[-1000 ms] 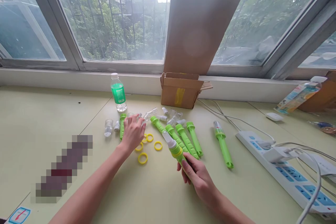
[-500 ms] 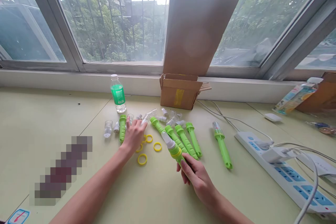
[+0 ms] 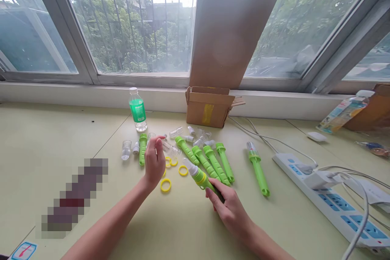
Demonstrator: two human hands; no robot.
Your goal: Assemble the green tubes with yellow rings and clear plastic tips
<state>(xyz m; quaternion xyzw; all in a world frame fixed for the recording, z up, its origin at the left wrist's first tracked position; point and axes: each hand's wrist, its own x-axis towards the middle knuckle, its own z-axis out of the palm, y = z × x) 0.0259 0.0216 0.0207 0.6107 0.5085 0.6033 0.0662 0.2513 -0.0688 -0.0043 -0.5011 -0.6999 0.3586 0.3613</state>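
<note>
Head view, nearest first: pale bench point(image 3: 173, 227) spreads between the two forearms down to the bottom edge. The right hand point(image 3: 233, 207) grips a green tube point(image 3: 203, 181), tilted up to the left, a yellow band round its neck and a white, clear-tipped piece at its end. A power strip point(image 3: 332, 205) slants off the right edge under looping cables, well apart from that hand. Loose yellow rings point(image 3: 165, 191) lie below and right of the left hand point(image 3: 154, 162), whose curled fingers narrow on a clear ribbed cap point(image 3: 172, 148) pointing toward the tube's tip. Just beyond, four green handles point(image 3: 207, 165) lie close together, leaving a gap before a lone capped handle point(image 3: 258, 174). Farther back, a bottle point(image 3: 138, 111) stands upright, and a cardboard box point(image 3: 207, 109) sits by the window ledge point(image 3: 91, 94).
</note>
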